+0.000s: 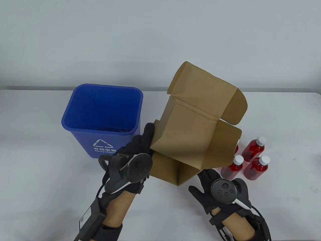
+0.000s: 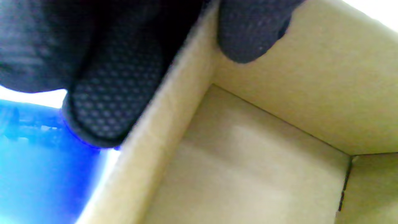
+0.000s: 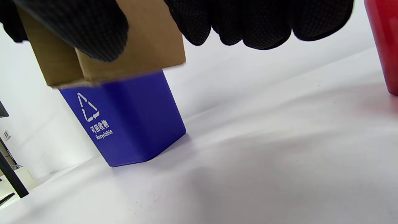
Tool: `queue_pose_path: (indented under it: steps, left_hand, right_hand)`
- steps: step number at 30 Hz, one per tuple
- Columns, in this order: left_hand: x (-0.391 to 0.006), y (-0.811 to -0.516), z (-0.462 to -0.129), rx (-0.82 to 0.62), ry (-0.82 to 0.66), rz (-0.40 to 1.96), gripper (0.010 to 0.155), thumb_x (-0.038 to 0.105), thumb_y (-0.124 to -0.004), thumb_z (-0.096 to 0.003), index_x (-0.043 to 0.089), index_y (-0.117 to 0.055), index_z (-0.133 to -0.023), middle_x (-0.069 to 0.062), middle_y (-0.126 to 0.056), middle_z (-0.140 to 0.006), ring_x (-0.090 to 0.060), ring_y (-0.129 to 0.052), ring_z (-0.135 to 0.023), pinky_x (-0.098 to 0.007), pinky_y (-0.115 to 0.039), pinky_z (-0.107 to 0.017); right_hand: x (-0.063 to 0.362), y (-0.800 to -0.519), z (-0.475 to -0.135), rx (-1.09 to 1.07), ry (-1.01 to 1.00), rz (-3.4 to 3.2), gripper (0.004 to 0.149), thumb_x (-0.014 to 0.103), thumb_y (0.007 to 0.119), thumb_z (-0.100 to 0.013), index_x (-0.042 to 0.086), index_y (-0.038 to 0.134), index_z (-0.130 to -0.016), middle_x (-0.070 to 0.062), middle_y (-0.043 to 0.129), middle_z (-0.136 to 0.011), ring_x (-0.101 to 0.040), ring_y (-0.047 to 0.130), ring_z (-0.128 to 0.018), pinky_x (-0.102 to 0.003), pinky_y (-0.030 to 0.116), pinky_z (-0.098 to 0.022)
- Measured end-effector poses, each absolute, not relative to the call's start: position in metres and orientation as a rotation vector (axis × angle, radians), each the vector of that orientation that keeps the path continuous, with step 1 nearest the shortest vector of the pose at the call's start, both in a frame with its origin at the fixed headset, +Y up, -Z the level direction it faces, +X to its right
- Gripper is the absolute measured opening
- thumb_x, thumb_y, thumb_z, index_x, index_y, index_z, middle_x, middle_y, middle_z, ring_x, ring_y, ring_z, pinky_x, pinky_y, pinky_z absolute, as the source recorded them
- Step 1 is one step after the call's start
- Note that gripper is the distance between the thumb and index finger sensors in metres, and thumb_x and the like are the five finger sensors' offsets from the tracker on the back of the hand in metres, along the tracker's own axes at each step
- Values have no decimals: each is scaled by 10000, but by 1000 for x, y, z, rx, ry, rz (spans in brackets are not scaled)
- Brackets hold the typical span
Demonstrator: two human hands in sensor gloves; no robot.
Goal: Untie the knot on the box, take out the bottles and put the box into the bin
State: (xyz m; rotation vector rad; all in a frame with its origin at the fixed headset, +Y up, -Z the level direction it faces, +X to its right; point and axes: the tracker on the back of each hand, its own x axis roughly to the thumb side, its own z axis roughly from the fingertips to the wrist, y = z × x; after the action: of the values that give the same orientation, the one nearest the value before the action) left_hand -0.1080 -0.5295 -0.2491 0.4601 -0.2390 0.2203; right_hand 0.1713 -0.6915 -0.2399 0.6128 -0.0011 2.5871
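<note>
Left hand [image 1: 136, 160] gripping box [image 1: 195, 125] wall

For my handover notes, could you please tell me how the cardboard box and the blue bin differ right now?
The cardboard box is brown, tilted and lifted off the table, with its flaps open; the blue bin stands upright on the table. The left hand grips the box's wall, while nothing touches the bin. Both are open-topped containers.

The blue bin [image 1: 102, 118], left of centre in the table view, bears on its front wall a white recycling triangle of arrows, with the Chinese characters 可回收物 beneath it and the word "Recyclable" below those. In the right wrist view the same marks stand at centre left. No other writing can be read.
</note>
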Motion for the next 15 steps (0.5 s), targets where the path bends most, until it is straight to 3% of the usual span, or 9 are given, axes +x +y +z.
queue_pose_path:
  steps: [15]
  left_hand:
    - [-136,-457,-238,662,-134,332,617,398,-682,-514,279,-504,-1092,-126,-891,-826,-372,-1086,-401,-449,-972,-275]
  right_hand:
    - [169,-694,-240,610,41,2594,745,503,696,-498,7,512,-1023,-246,459,-1048,-565,589,-902,-674,565,-603]
